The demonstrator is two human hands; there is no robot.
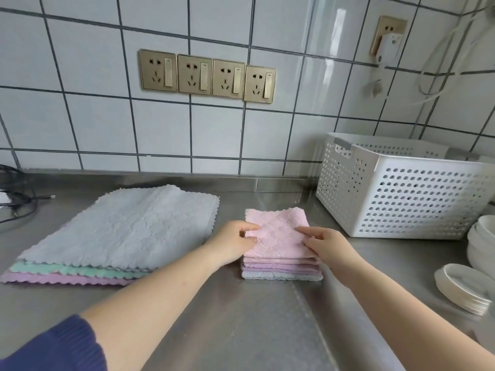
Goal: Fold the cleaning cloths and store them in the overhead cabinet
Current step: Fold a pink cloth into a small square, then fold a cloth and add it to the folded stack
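A small stack of folded cloths sits on the steel counter, with a folded pink cloth on top, purple ones under it and a grey one at the bottom. My left hand pinches the pink cloth's left edge between thumb and fingers. My right hand holds its right edge with curled fingers. To the left lies a pile of unfolded cloths: grey on top, then green, then purple.
A white perforated basket stands at the back right. White plates and bowls are stacked at the right edge. Black cables lie at the far left. A tiled wall with a row of sockets rises behind the counter.
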